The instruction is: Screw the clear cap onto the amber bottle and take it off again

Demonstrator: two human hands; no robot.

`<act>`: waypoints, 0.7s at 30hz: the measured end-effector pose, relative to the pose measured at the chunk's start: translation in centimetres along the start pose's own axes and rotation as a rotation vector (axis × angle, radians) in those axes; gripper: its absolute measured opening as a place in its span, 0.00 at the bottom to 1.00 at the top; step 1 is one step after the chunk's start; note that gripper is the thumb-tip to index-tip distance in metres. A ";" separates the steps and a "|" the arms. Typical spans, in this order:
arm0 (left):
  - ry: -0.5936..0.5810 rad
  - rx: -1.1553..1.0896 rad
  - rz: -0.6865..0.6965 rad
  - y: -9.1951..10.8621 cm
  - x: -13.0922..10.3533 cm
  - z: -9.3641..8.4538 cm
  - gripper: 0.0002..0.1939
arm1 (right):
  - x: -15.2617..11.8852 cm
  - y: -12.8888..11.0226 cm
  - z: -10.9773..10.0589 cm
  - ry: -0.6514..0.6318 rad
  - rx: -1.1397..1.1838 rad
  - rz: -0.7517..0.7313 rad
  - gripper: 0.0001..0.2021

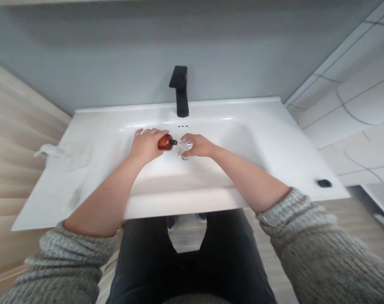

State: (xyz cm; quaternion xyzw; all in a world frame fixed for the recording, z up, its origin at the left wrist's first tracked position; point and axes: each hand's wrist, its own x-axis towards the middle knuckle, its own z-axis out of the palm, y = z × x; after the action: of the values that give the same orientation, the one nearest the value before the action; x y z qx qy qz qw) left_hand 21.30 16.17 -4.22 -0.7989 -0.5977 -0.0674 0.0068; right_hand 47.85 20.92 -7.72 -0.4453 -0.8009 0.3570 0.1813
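Left hand grasps amber bottle with dark neck, tilted sideways; right hand grasps small clear container at its mouth. Both above white basin, behind its front edge; open basin either side. Black faucet beyond, grey wall.

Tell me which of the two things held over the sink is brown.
The bottle in the left hand, its dark neck pointing toward the right hand. The thing in that right hand is clear.
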 end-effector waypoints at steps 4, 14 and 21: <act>-0.002 -0.001 -0.002 0.1 0.0 0.0 0.38 | 0.1 0.1 0.1 0.003 -0.016 -0.006 0.33; 0.003 0.006 0.011 0.4 -0.2 -0.2 0.37 | -0.1 -0.3 0.0 0.003 -0.029 0.000 0.33; 0.003 0.017 0.006 0.5 -0.2 -0.2 0.36 | 0.1 0.1 0.1 0.008 -0.026 -0.005 0.33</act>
State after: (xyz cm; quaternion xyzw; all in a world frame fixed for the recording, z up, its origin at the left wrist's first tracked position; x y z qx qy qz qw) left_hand 21.69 15.81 -4.01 -0.8003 -0.5960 -0.0635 0.0148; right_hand 47.76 20.98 -7.83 -0.4469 -0.8059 0.3444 0.1794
